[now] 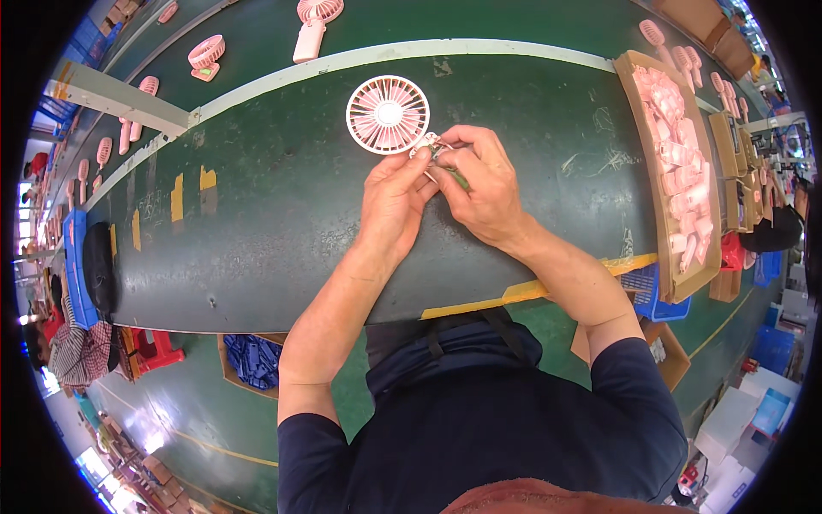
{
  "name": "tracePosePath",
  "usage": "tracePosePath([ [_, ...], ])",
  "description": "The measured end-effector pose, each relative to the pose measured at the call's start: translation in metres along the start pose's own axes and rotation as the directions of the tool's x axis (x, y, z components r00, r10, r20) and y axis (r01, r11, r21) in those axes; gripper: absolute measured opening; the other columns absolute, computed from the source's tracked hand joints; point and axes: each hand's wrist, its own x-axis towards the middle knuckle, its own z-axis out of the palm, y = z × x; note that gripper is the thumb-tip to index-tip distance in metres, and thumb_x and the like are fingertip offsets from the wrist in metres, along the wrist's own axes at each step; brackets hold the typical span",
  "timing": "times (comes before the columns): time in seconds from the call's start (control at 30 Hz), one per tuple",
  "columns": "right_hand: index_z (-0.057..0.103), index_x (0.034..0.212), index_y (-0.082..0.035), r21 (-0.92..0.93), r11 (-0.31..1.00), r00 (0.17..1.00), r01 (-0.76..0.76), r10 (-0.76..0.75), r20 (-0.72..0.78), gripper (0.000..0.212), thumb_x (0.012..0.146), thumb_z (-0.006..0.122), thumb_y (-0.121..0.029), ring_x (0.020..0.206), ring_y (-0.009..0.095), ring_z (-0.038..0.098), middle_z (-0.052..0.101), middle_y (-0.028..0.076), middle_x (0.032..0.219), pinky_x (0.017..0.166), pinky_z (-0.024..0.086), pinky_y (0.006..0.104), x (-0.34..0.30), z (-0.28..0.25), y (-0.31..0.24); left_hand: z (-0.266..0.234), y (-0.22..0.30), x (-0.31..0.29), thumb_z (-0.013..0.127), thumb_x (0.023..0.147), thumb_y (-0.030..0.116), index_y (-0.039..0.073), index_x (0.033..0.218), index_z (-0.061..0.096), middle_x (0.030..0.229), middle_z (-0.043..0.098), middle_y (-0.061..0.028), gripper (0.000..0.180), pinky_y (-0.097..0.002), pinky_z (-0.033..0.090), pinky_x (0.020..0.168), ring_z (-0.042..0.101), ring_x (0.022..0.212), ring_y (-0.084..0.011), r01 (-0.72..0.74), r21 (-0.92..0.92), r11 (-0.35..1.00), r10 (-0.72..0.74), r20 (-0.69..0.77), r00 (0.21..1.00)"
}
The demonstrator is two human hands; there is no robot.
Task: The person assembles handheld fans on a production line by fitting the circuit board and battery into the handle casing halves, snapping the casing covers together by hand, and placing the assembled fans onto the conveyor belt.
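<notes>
Both hands meet over the dark green work table, right in the middle of the view. The left hand comes up from below with its fingers curled, thumb and fingertips pressed onto a small pale pink plastic part at the base of the round pink fan head with its white hub and ribbed grille. The fan head lies flat on the table, just beyond the fingertips, touching or nearly touching the small part. The right hand closes in from the right side, fingers bent tight, pinching a slim green-handled tool whose tip runs in toward the pink part between the two hands. Whether the tip is actually touching the part is too small to tell.

Further back, past a pale strip across the table, a finished pink handheld fan with a white handle lies on its own, and another pink fan on a stand sits off to the left. Along the left edge a row of pink fan pieces trails away. On the right, a shallow brown cardboard tray is heaped with pink plastic fan handles, well apart from the hands. A blue plastic crate shows under the tray's near end. Yellow tape marks dot the table to the left.
</notes>
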Motion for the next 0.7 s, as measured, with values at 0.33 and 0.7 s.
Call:
tracePosePath([
  [0.33,0.059,0.092,-0.003,0.188,0.921,0.94,-0.341,0.341,0.035,0.021,0.08,0.075,-0.001,0.087,0.029,0.063,0.057,0.013,0.102,0.073,0.053,0.0374,-0.001,0.006,0.002,0.003,-0.011,0.0,0.059,0.104,0.013,-0.001,0.123,0.065,0.116,0.07,-0.0083,0.024,-0.0333,0.055,0.094,0.067,0.102,-0.0138,-0.122,0.213,0.969,0.122,0.014,0.992],
  [0.7,0.064,0.093,-0.004,0.232,0.886,0.916,-0.402,0.387,0.11,0.021,0.083,0.077,-0.016,0.088,0.03,0.062,0.059,0.013,0.097,0.076,0.052,0.037,-0.012,-0.001,0.015,-0.003,-0.01,0.004,0.056,0.106,0.017,-0.003,0.125,0.061,0.116,0.068,-0.0109,0.028,-0.0335,0.058,0.091,0.068,0.104,-0.0181,-0.06,0.368,0.928,0.078,-0.035,0.996],
])
